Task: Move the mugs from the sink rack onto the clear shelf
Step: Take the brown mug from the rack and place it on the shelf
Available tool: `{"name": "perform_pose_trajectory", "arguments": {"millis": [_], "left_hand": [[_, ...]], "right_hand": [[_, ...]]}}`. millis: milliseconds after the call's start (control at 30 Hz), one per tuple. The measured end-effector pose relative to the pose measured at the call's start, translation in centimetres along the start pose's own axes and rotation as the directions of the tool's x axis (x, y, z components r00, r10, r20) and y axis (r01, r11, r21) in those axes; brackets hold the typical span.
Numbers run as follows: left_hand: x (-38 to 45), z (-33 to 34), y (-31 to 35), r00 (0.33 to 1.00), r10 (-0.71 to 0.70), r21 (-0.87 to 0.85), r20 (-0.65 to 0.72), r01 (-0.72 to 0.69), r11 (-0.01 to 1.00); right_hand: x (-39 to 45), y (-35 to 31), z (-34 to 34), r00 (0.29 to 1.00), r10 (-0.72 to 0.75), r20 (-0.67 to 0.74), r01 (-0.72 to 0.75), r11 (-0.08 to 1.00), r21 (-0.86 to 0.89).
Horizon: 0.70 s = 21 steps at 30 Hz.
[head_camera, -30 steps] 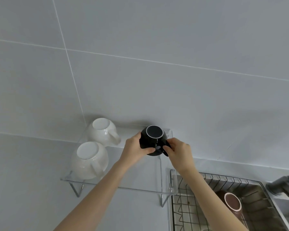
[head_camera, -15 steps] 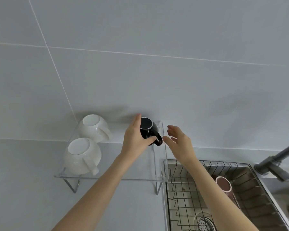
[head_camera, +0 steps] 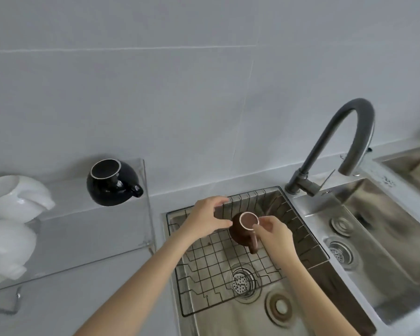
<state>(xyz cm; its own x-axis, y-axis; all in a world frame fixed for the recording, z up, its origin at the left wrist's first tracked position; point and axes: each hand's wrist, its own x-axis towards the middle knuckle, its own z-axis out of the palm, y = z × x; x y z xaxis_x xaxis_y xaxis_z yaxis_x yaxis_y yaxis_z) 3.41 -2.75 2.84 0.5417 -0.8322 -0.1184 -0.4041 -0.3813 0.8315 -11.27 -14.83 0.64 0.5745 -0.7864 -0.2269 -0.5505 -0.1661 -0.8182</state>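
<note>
Flanking the upturned brown mug (head_camera: 243, 229), half-curled fingers (head_camera: 220, 223) of both hands, touching, not clasping.

Stood open above the wire rack (head_camera: 218, 270), bare but for the brown mug (head_camera: 245, 230). Blocked at the right by the arched faucet (head_camera: 335, 151). Left free shelf (head_camera: 87, 229) room in front of the black mug (head_camera: 112, 184), beside two white mugs (head_camera: 17, 197).

Soft, even daylight is washing the scene; glare is glinting off the black mug (head_camera: 112, 183), and wide-angle distortion is bending the slightly blurry edges.
</note>
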Motion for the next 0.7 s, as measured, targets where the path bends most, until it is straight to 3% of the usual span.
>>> {"name": "perform_pose_trajectory", "arguments": {"millis": [133, 367, 700], "left_hand": [[3.0, 4.5, -2.7, 0.992, -0.104, 0.038, 0.069, 0.101, 0.994], [8.1, 8.8, -5.3, 0.985, -0.089, 0.129, 0.149, 0.07, 0.989], [9.4, 11.4, -8.0, 0.981, -0.129, 0.064, 0.147, 0.121, 0.991]], "right_hand": [[1.7, 3.8, -0.5, 0.994, 0.101, 0.05, -0.1, 0.994, -0.036], [3.8, 7.1, 3.2, 0.974, 0.189, 0.127, -0.177, 0.979, -0.102], [5.1, 9.0, 4.2, 0.98, 0.189, 0.058, -0.186, 0.981, -0.044]]}}
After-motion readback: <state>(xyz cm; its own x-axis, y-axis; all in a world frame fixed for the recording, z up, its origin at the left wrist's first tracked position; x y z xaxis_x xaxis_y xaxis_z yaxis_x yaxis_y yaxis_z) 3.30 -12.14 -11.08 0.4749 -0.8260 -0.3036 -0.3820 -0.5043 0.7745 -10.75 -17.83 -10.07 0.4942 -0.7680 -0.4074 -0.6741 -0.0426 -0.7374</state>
